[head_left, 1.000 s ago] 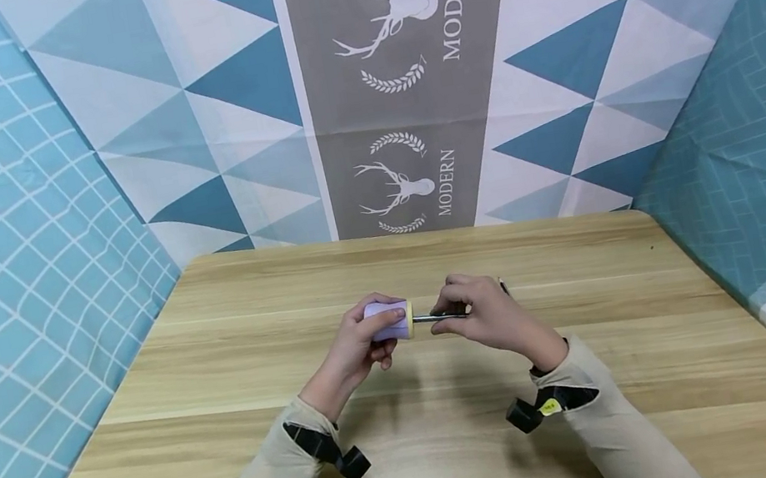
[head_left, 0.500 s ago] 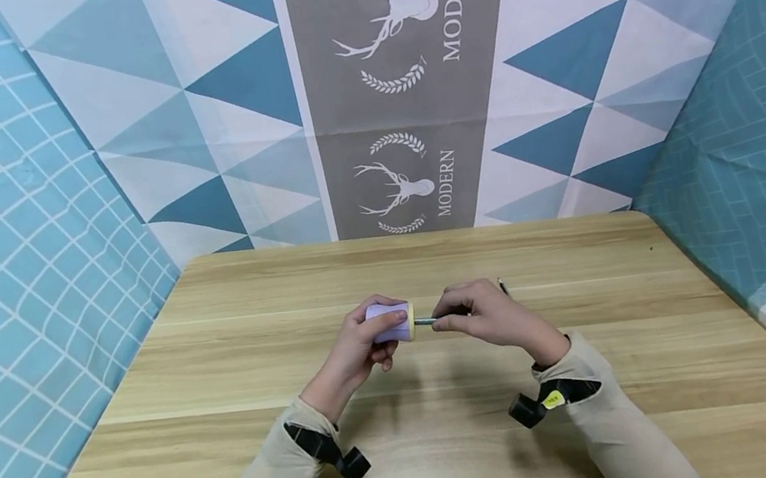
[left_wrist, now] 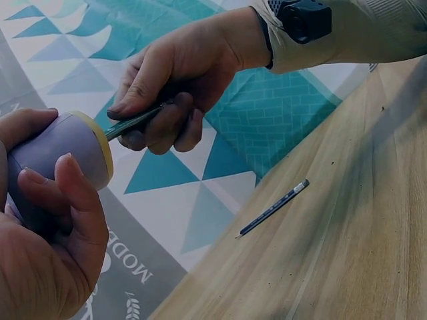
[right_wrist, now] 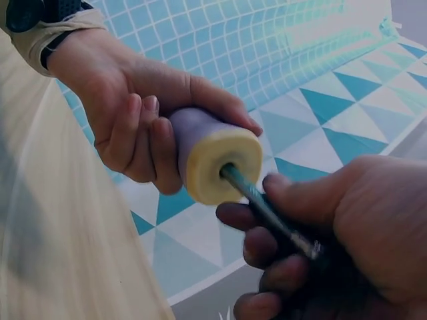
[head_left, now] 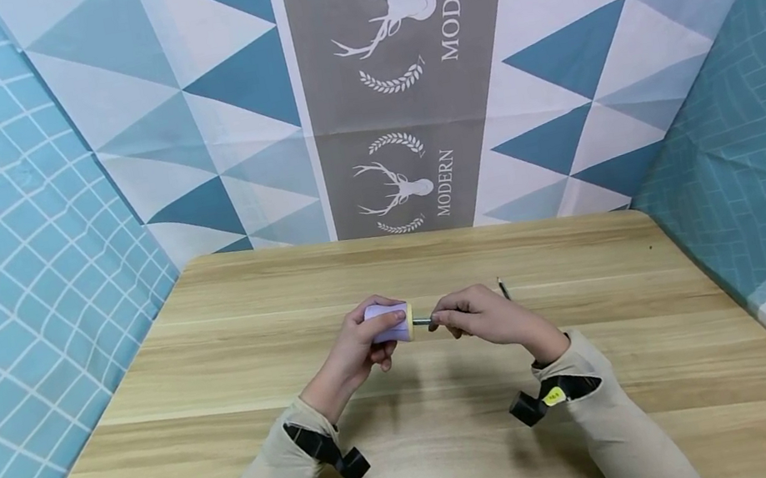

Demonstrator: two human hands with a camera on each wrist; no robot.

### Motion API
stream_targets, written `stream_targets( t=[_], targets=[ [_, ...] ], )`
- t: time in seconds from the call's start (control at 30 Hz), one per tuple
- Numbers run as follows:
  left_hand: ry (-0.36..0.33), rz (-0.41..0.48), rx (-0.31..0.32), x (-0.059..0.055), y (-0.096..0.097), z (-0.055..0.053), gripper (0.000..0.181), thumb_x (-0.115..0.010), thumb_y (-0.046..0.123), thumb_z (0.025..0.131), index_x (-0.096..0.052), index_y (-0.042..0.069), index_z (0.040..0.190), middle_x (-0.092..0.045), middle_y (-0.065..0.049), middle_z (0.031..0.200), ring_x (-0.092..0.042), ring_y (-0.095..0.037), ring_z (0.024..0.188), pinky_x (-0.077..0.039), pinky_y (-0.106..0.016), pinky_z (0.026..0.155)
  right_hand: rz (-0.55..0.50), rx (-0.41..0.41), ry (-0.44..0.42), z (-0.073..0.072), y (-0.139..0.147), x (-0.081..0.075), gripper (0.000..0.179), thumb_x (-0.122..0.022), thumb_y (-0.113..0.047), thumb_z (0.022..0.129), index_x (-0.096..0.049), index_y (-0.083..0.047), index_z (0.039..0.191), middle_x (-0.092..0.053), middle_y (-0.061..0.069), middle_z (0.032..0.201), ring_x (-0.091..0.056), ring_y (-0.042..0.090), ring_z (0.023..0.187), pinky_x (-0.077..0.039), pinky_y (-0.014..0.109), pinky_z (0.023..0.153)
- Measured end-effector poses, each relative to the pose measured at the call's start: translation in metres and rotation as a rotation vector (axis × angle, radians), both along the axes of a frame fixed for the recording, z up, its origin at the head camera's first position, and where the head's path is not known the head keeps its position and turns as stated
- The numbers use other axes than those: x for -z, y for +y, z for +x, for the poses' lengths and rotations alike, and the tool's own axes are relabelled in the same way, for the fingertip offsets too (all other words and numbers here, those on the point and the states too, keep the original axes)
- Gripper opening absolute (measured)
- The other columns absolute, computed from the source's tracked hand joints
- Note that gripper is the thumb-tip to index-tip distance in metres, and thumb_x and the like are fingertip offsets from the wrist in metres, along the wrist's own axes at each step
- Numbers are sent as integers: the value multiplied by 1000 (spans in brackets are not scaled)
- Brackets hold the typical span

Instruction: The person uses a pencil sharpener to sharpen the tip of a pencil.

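Note:
My left hand (head_left: 357,340) grips a lavender pencil sharpener (right_wrist: 203,177) with a pale yellow end, held above the table and lying sideways. A dark green pencil (right_wrist: 267,210) has its tip inside the hole in that yellow end. Thumb and fingers of my right hand (head_left: 487,316) pinch the pencil a short way out from the hole, its rear part running back under the palm. In the left wrist view the sharpener (left_wrist: 57,157) faces the right hand, and the pencil (left_wrist: 137,123) slants between them. The tip itself is hidden inside.
On the wooden table (head_left: 270,427), beyond the right hand, lies a second, dark blue pencil (left_wrist: 273,208). A patterned cloth (head_left: 398,101) stands behind the table's far edge, with blue cloths at both sides. Small dark specks dot the tabletop.
My right hand has turned about the pencil, its fingers rolling over and regripping. More of the pencil lying on the table shows beyond it. The left hand and sharpener stay almost still.

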State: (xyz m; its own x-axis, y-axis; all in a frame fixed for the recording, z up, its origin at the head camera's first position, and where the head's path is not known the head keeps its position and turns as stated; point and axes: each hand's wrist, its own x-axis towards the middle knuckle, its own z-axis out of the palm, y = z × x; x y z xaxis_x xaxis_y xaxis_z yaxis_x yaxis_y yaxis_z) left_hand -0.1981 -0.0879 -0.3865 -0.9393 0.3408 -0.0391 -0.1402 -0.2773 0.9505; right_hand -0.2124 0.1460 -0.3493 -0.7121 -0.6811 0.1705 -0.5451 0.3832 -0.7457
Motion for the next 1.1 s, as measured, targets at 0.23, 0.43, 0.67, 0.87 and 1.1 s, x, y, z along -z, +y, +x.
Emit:
stream_targets(
  t=[0.23, 0.43, 0.67, 0.87, 1.1],
  targets=[
    [19, 7, 2, -2, 0, -1, 14, -65, 15, 88, -66, 17, 102, -56, -4, 69, -38, -6, 40, -39, -20, 36, -102, 45, 119, 1, 6, -4, 20, -74, -9, 89, -69, -2, 107, -68, 3, 86, -61, 13, 75, -53, 28, 62],
    [13, 2, 1, -2, 0, -2, 15, -65, 15, 88, -66, 17, 103, -56, -4, 68, -38, -6, 40, -40, -21, 36, -155, 6, 246, 3, 5, -5, 27, -81, -4, 80, -69, -1, 105, -67, 9, 88, -61, 12, 76, -53, 27, 61],
    [20, -3, -14, -4, -2, 0, 15, -66, 16, 88, -65, 16, 103, -55, -4, 66, -38, -7, 40, -39, -21, 36, -206, 13, 402, 4, -3, 2, 20, -84, 1, 76, -72, -3, 92, -65, 1, 82, -61, 10, 70, -54, 25, 59],
    [9, 6, -6, -3, -1, 3, 18, -66, 15, 87, -64, 15, 105, -55, -4, 67, -38, -7, 41, -40, -21, 37, -211, 38, 455, 7, -5, 5, 14, -83, 1, 76, -75, -6, 87, -65, -2, 78, -56, 8, 65, -50, 23, 56],
    [10, 12, -19, -2, -1, 3, 14, -65, 15, 88, -65, 18, 102, -54, -3, 66, -37, -6, 41, -39, -20, 37, -173, 37, 433, 8, -5, 3, 9, -78, 1, 82, -76, -4, 90, -65, -2, 78, -52, 7, 64, -46, 22, 54]
  ],
)
